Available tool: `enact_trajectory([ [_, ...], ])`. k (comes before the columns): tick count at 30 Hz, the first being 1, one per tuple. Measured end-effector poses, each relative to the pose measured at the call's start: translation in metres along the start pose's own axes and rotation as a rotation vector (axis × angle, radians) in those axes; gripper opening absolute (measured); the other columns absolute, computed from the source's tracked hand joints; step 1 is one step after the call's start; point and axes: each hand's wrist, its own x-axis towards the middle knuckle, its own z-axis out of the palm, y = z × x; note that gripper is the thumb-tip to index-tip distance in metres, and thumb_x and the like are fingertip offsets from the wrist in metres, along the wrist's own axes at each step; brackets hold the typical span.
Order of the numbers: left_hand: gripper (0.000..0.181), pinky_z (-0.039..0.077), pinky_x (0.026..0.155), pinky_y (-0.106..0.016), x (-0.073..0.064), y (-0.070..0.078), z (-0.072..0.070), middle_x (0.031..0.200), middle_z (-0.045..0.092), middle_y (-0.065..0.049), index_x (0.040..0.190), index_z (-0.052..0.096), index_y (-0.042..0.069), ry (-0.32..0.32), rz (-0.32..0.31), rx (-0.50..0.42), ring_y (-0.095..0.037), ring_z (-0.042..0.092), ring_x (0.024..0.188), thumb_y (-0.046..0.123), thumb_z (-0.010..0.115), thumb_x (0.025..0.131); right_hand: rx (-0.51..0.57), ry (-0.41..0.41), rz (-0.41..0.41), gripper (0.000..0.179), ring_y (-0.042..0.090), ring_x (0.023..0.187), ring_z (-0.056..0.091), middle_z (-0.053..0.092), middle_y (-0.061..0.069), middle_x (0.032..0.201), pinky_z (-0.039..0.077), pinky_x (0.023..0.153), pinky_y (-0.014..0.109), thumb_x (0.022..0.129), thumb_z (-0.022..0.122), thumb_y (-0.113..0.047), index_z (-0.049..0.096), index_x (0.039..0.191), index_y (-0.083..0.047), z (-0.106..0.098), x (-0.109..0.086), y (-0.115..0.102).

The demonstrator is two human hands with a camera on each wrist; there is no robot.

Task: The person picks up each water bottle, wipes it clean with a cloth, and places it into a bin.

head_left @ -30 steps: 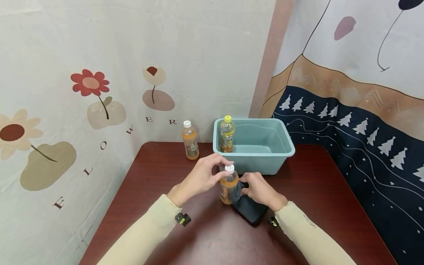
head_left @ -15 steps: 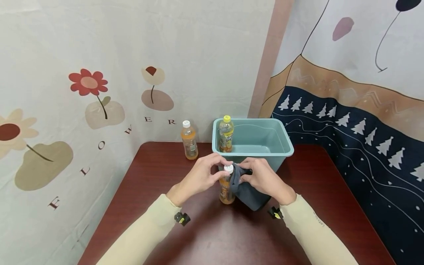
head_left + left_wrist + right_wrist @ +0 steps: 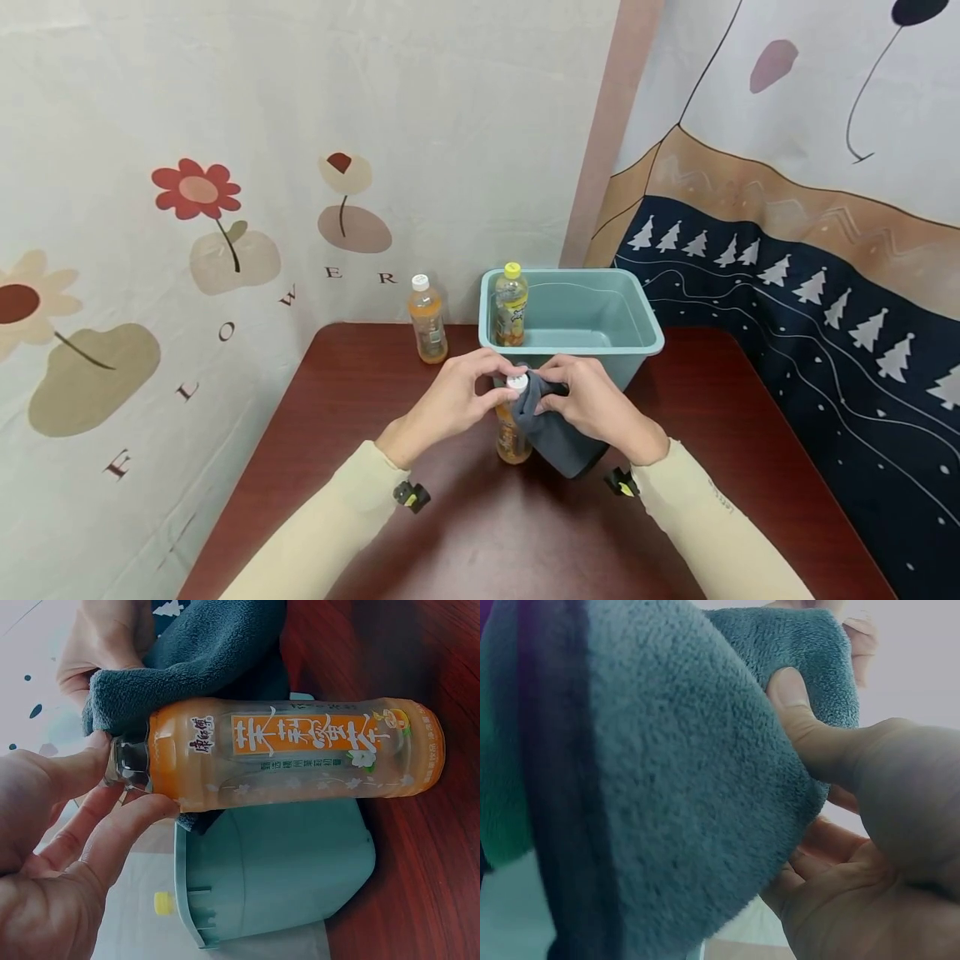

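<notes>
On the near part of the worktop [image 3: 480, 533], the orange-labelled bottle [image 3: 513, 443] stands upright in front of the tub, long axis vertical, cap upward. The left hand [image 3: 459, 398] has thumb and fingers clamped at its cap and neck, presumably steadying it while leaving the sides exposed. The right hand [image 3: 596, 402] pinches a dark cloth [image 3: 564, 442] at the neck, the remainder draping down, likely to bring a fold against the plastic. Beyond, the tub [image 3: 581, 351] contains a yellow-capped bottle [image 3: 512, 315]; a white-capped bottle [image 3: 428, 327] stands left.
</notes>
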Motion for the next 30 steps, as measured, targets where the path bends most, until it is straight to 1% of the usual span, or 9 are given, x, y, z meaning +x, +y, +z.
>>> enact_trajectory([
  [5, 0.034, 0.065, 0.089, -0.028, -0.001, 0.001, -0.001, 0.128, 0.083, -0.002, 0.134, 0.086, 0.016, -0.002, 0.005, -0.009, -0.015, 0.074, 0.105, 0.017, 0.093, 0.101, -0.041, -0.051, 0.018, 0.044, 0.025, 0.116, 0.081, 0.084, 0.009, 0.127, 0.072, 0.098, 0.044, 0.095, 0.096, -0.005, 0.085, 0.138, -0.004, 0.004, -0.002, 0.005],
  [9, 0.033, 0.066, 0.091, -0.029, -0.001, 0.0, 0.0, 0.131, 0.084, -0.002, 0.134, 0.086, 0.016, 0.0, 0.017, -0.01, -0.015, 0.075, 0.108, 0.017, 0.093, 0.102, -0.056, -0.074, 0.039, 0.038, 0.027, 0.116, 0.082, 0.084, 0.01, 0.125, 0.072, 0.095, 0.043, 0.097, 0.093, -0.001, 0.087, 0.134, -0.003, 0.011, -0.004, 0.015],
  [12, 0.034, 0.066, 0.092, -0.029, -0.001, -0.001, 0.001, 0.13, 0.084, -0.001, 0.134, 0.086, 0.016, 0.004, 0.023, -0.006, -0.015, 0.076, 0.109, 0.017, 0.093, 0.101, -0.041, -0.076, 0.053, 0.031, 0.027, 0.114, 0.083, 0.085, 0.008, 0.121, 0.072, 0.091, 0.04, 0.098, 0.092, 0.001, 0.089, 0.129, -0.005, 0.021, -0.007, 0.024],
  [15, 0.034, 0.066, 0.092, -0.029, 0.0, -0.001, 0.001, 0.129, 0.084, -0.001, 0.134, 0.086, 0.016, 0.006, 0.025, -0.01, -0.015, 0.075, 0.109, 0.017, 0.093, 0.101, -0.021, -0.098, 0.059, 0.028, 0.027, 0.112, 0.084, 0.085, 0.007, 0.119, 0.072, 0.088, 0.037, 0.099, 0.09, 0.004, 0.091, 0.125, -0.006, 0.034, -0.011, 0.034],
  [18, 0.033, 0.065, 0.091, -0.028, 0.0, 0.0, 0.001, 0.13, 0.084, -0.001, 0.134, 0.086, 0.015, 0.003, 0.028, -0.016, -0.015, 0.074, 0.109, 0.016, 0.093, 0.102, -0.013, -0.133, 0.065, 0.027, 0.027, 0.114, 0.083, 0.085, 0.007, 0.121, 0.072, 0.09, 0.037, 0.1, 0.088, 0.005, 0.091, 0.124, -0.007, 0.046, -0.013, 0.044],
  [21, 0.032, 0.064, 0.09, -0.028, 0.001, 0.0, 0.001, 0.131, 0.084, -0.001, 0.134, 0.085, 0.015, 0.002, 0.029, -0.019, -0.015, 0.074, 0.109, 0.016, 0.092, 0.102, -0.019, -0.15, 0.059, 0.026, 0.028, 0.115, 0.083, 0.085, 0.008, 0.121, 0.071, 0.09, 0.038, 0.1, 0.087, 0.005, 0.091, 0.122, -0.009, 0.056, -0.015, 0.052],
  [24, 0.033, 0.063, 0.09, -0.028, 0.001, 0.0, 0.0, 0.132, 0.084, -0.001, 0.133, 0.085, 0.015, 0.004, 0.029, -0.02, -0.015, 0.074, 0.109, 0.016, 0.093, 0.101, -0.028, -0.147, 0.044, 0.023, 0.026, 0.112, 0.083, 0.086, 0.006, 0.116, 0.069, 0.088, 0.036, 0.099, 0.088, 0.005, 0.093, 0.113, -0.012, 0.064, -0.014, 0.059],
  [26, 0.033, 0.064, 0.091, -0.028, 0.002, 0.0, 0.0, 0.131, 0.084, 0.0, 0.133, 0.085, 0.015, 0.003, 0.025, -0.02, -0.014, 0.074, 0.109, 0.016, 0.093, 0.101, -0.031, -0.156, 0.03, 0.022, 0.023, 0.108, 0.082, 0.087, 0.004, 0.112, 0.066, 0.085, 0.032, 0.098, 0.089, 0.005, 0.092, 0.109, -0.014, 0.069, -0.014, 0.063],
  [30, 0.034, 0.064, 0.092, -0.028, 0.002, -0.001, 0.0, 0.131, 0.084, -0.001, 0.135, 0.085, 0.015, -0.005, 0.017, -0.023, -0.015, 0.075, 0.111, 0.015, 0.093, 0.101, -0.021, -0.183, 0.032, 0.024, 0.017, 0.103, 0.081, 0.088, 0.003, 0.111, 0.06, 0.082, 0.026, 0.098, 0.089, 0.006, 0.092, 0.11, -0.015, 0.078, -0.014, 0.07],
])
